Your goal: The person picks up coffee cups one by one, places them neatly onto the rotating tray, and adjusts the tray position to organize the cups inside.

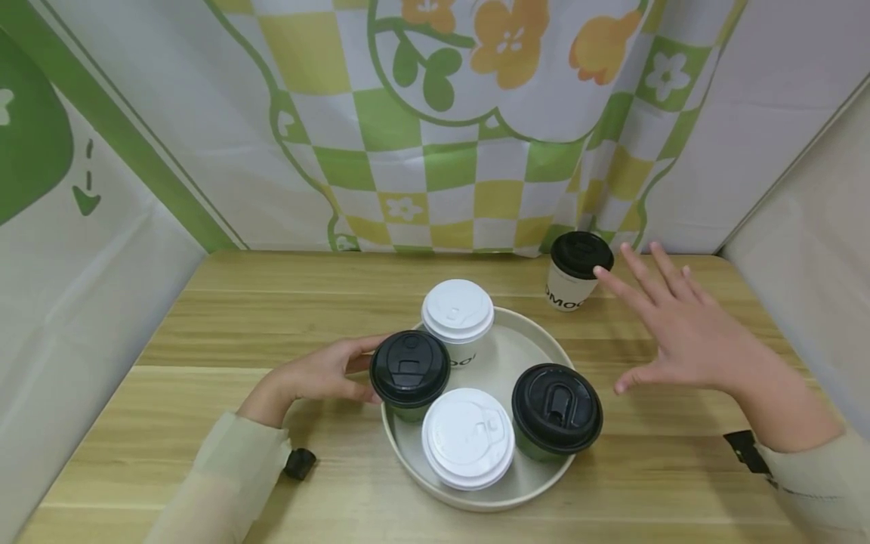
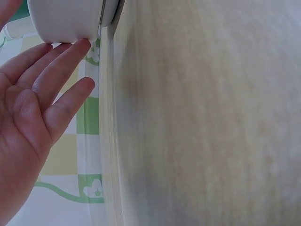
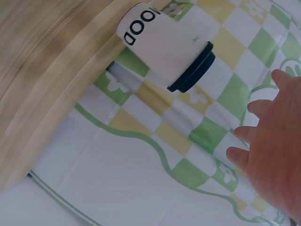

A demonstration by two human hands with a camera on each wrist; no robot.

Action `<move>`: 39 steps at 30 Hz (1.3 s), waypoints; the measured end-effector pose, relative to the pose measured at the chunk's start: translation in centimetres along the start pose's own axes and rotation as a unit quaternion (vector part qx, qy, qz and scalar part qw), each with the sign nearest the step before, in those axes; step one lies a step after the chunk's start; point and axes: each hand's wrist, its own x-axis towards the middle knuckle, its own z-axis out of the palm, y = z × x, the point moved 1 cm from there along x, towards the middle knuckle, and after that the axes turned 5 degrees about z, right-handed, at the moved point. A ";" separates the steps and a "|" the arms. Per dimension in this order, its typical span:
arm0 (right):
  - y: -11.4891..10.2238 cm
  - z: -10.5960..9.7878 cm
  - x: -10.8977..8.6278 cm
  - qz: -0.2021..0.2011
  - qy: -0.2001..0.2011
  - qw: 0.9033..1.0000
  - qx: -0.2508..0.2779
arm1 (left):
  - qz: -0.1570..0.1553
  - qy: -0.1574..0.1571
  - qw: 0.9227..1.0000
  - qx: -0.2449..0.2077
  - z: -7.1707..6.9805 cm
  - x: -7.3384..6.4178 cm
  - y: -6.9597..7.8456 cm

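A round off-white tray (image 1: 506, 495) carries two white-lidded cups, one at the back (image 1: 458, 310) and one in front (image 1: 467, 438). Two black-lidded green cups stand on it too, one left (image 1: 410, 369) and one right (image 1: 557, 408). My left hand (image 1: 322, 372) is at the tray's left side; in the left wrist view its fingertips touch a smooth white wall (image 2: 68, 21), apparently the tray's side. Beyond the tray at the back right stands a white paper cup (image 1: 569, 287) with black lettering and a black lid. Spread wide beside it, my right hand (image 1: 693, 340) holds nothing.
The wooden table (image 1: 224, 325) reaches back to a white, green and yellow checked cloth (image 1: 448, 174) with flowers. Pale cloth walls (image 1: 809, 181) rise at both sides. Black straps (image 1: 299, 463) show at the cuffs of both pale sleeves (image 1: 231, 468).
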 end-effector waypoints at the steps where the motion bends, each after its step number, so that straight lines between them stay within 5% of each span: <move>1: 0.2 0.0 0.2 0.003 -0.004 1.000 0.000 | -0.001 0.001 1.000 0.000 0.0 0.0 0.0; 27: 3.7 1.1 4.9 0.029 -0.046 0.998 0.022 | 0.001 0.004 1.000 0.002 0.2 -0.1 0.0; 39: 5.2 2.3 6.5 0.034 -0.037 0.991 0.128 | 0.003 0.007 1.000 0.008 0.3 -0.3 -0.1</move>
